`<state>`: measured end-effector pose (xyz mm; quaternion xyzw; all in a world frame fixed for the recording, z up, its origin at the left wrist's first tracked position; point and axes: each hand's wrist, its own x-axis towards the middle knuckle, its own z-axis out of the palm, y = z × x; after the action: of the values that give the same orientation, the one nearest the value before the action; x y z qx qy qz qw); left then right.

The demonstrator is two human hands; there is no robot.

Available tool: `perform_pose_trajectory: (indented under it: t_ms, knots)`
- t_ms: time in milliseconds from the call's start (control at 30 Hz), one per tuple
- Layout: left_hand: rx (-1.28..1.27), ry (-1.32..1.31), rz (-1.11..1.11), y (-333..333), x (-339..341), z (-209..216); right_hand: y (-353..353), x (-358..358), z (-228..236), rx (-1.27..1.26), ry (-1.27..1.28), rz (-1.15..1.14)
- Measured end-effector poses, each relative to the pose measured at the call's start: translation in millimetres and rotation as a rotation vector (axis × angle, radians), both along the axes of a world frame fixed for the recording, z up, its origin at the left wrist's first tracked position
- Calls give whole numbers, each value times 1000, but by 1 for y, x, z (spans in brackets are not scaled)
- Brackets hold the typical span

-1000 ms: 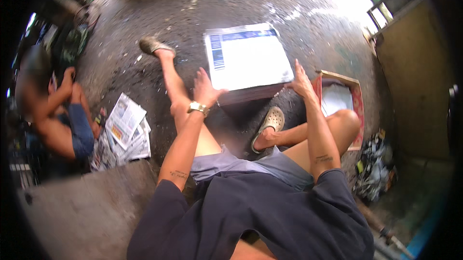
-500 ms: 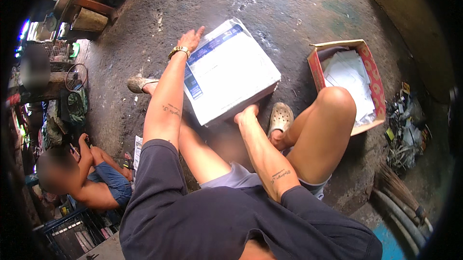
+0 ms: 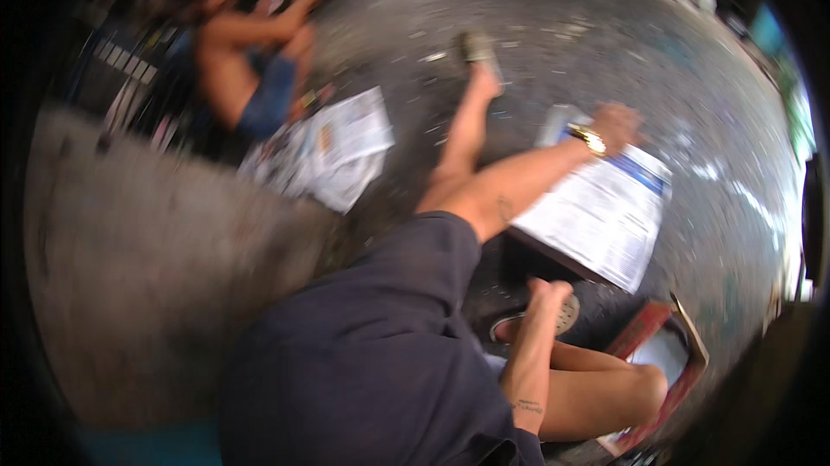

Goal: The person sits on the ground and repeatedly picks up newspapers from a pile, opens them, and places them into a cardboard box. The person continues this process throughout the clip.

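Observation:
My left hand point(image 3: 616, 127), with a gold watch at the wrist, is over the far edge of a white printed sheet point(image 3: 596, 215) with a blue band. The sheet tops a low block-shaped bundle or box whose near side is dark; what lies under the sheet I cannot tell. Motion smears the left fingers. My right hand point(image 3: 549, 290) is just off the near edge of that block, beside my clog point(image 3: 567, 315). Its fingers are blurred, and I cannot make out whether they touch or hold anything.
At the lower right, by my bent knee, stands a red-sided carton point(image 3: 644, 328) with its top open. Several newspapers point(image 3: 350, 133) lie spread at left. Beyond them sits another person point(image 3: 233, 42) with arms bent over raised knees.
The view has swung left and blurred, so the block and carton sit further right and lower. The newspapers and more floor at left now show. My left hand stays at the block's far edge.

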<state>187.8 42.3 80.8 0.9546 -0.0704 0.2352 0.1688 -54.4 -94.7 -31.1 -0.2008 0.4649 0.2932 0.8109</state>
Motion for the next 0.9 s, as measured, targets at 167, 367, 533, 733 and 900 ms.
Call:
perform_pose_trajectory:
  t_ms: [167, 367, 533, 733, 900]
  knots:
    - [-513, -339, -84, 18, -184, 118, -19, -35, 52, -260, -148, 84]
    - [-951, -166, 622, 204, -440, 137, -40, -67, 237, -347, -1185, 237]
    - [-1560, -192, 1119, 304, -547, -8, -56, -48, 213, -495, -1197, 345]
    - [-1777, -241, 1443, 299, -530, -192, -68, -45, 158, -665, -1076, 674]
    - [-1409, -21, 2057, 324, -518, -233, -84, -49, 103, -794, -934, 953]
